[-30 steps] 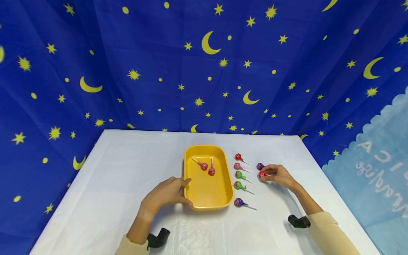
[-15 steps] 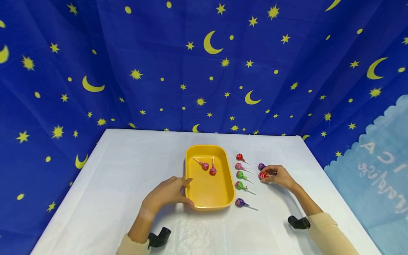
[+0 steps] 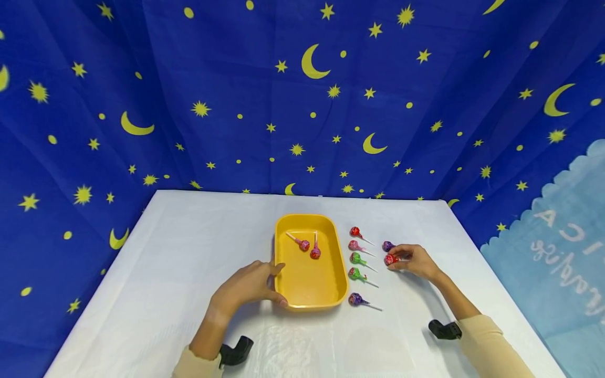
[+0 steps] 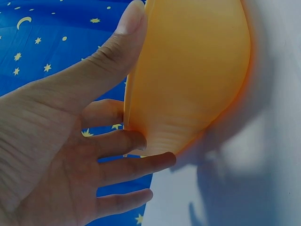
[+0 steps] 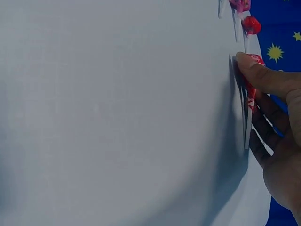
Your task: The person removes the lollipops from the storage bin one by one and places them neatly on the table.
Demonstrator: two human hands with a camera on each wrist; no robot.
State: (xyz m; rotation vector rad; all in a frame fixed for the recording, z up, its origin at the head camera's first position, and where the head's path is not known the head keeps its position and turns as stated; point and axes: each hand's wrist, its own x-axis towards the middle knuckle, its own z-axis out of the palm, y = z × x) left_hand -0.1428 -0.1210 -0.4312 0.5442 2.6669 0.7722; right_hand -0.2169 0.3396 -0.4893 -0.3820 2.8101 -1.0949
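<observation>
My left hand (image 3: 250,286) holds the near left corner of a yellow tray (image 3: 342,262). In the left wrist view its thumb lies along the rim and some fingers touch the tray's wall (image 4: 188,70). Two pink-wrapped lollipops, one (image 3: 304,245) slanted and one (image 3: 315,253) straighter, lie inside the tray. Right of the tray, my right hand (image 3: 416,261) pinches a red lollipop (image 3: 390,260) low over the table. Its white stick (image 5: 249,129) shows past the thumb in the right wrist view. Just behind it lies a purple lollipop (image 3: 388,245), its stick hidden by the hand.
Between tray and right hand runs a column of lollipops: red (image 3: 355,231), pink (image 3: 354,245), green (image 3: 355,258), another green (image 3: 354,273), and purple (image 3: 356,299) nearest. The white table (image 3: 198,226) ends at a blue star-and-moon curtain (image 3: 255,105).
The view has shifted very slightly. Both hands keep their places, the left at the tray and the right at the red lollipop.
</observation>
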